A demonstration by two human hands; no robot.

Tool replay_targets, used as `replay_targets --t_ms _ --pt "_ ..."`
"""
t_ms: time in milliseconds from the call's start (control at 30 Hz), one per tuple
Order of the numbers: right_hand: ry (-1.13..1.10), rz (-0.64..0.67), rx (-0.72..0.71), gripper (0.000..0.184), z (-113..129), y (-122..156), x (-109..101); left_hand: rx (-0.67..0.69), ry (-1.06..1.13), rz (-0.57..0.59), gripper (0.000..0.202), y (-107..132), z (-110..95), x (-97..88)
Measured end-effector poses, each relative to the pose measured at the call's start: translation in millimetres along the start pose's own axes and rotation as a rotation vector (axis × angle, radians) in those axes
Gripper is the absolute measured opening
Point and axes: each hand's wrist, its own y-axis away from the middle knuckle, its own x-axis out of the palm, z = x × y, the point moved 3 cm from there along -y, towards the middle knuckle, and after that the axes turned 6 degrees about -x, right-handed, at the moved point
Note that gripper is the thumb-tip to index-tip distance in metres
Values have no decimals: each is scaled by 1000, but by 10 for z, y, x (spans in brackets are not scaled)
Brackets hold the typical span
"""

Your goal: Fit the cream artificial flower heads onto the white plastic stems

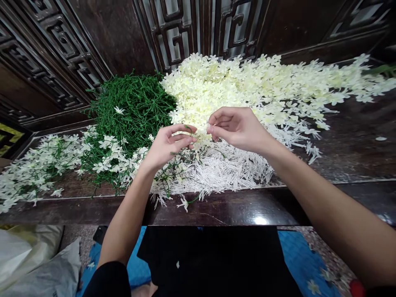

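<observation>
My left hand (167,146) is closed in a loose pinch on a thin green plastic stem (188,128), which curves up past the fingertips. Facing it, my right hand (239,128) pinches a small whitish piece (208,126) between thumb and fingers; it looks like part of an artificial flower, but its shape is hard to make out. Both hands hover over a pile of loose cream-white artificial flowers (222,84) and a heap of thin white plastic sprigs (219,171). To the left is a tangled mound of green stems (133,103).
White flowers fixed on green stems (46,159) spread along the left of the dark wooden bench (355,144). A carved wooden backrest (176,29) rises behind. One sprig (184,203) lies at the front edge. Pale sacks (37,260) sit on the floor at lower left.
</observation>
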Motion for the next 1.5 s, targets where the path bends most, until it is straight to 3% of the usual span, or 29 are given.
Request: replay_targets --t_ms 400,600,1100,1500 --pt "0 32 -4 17 16 6 37 67 -246 -146 17 -11 -11 31" --pt "-23 65 -21 14 33 19 97 -23 -237 -129 20 5 14 91" --pt "-11 28 -8 16 26 17 67 86 -237 -137 13 25 -58 63" --pt "-14 72 -28 12 15 23 87 28 -198 -166 11 36 -54 87"
